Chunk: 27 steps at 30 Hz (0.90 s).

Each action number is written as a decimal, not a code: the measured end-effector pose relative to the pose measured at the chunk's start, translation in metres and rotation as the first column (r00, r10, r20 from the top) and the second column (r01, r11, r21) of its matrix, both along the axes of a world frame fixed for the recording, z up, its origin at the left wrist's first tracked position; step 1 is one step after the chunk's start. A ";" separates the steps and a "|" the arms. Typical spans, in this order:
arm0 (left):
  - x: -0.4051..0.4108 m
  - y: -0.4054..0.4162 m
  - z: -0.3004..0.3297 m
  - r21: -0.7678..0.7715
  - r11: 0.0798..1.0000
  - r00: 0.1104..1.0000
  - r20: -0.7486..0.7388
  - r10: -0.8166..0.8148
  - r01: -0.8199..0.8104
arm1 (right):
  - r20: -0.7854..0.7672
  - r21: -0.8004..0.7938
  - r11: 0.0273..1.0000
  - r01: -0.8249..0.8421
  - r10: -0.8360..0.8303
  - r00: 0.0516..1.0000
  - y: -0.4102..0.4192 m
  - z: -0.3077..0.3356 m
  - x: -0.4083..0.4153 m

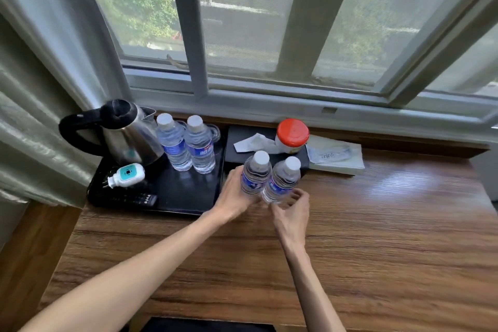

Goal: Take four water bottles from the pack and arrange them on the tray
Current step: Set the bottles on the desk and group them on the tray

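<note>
Left hand (235,197) is clamping bottle 3 (254,174), right hand (292,209) half-curled round bottle 4 (281,180), grip unclear; nxt: both going left onto tray (186,197).

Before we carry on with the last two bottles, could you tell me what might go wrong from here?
The left hand grips one bottle, but the right hand is open beside the tilted second bottle, which could topple. Moving them onto the tray might knock the two standing bottles or snag the tray's raised edge.
</note>
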State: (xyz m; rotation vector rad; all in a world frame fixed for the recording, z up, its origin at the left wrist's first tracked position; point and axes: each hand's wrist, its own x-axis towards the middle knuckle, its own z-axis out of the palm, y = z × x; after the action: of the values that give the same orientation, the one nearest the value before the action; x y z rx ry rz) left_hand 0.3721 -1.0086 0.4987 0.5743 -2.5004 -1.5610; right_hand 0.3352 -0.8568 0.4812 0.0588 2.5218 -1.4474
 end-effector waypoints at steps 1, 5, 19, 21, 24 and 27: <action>-0.002 0.003 -0.002 -0.014 1.000 1.000 -0.005 0.014 -0.014 | -0.028 0.004 1.000 -0.022 0.022 0.999 0.001 -0.002 -0.006; 0.000 0.006 -0.022 0.036 0.994 0.994 0.041 0.099 -0.100 | -0.071 -0.062 0.983 -0.174 0.169 0.983 0.002 -0.011 -0.024; 0.035 0.009 -0.029 0.172 0.945 0.956 -0.046 0.288 -0.277 | -0.095 -0.177 0.955 -0.236 0.222 0.970 0.004 -0.011 -0.014; 0.049 -0.003 -0.020 0.157 0.944 0.949 -0.086 0.305 -0.289 | -0.125 -0.216 0.939 -0.266 0.244 0.962 -0.008 -0.002 -0.006; 0.070 -0.031 -0.007 0.146 0.946 0.943 -0.127 0.308 -0.290 | -0.148 -0.258 0.907 -0.332 0.302 0.942 -0.038 0.011 0.006; 0.092 -0.064 -0.002 0.212 0.928 0.934 -0.121 0.336 -0.307 | -0.251 -0.186 0.902 -0.389 0.340 0.906 -0.074 0.018 0.019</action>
State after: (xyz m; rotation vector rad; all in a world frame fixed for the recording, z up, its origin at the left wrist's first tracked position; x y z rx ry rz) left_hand 0.4640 -1.0729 0.4966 0.8097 -2.0329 -1.6501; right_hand 0.3538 -0.9312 0.4992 -0.6118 2.3241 -1.6394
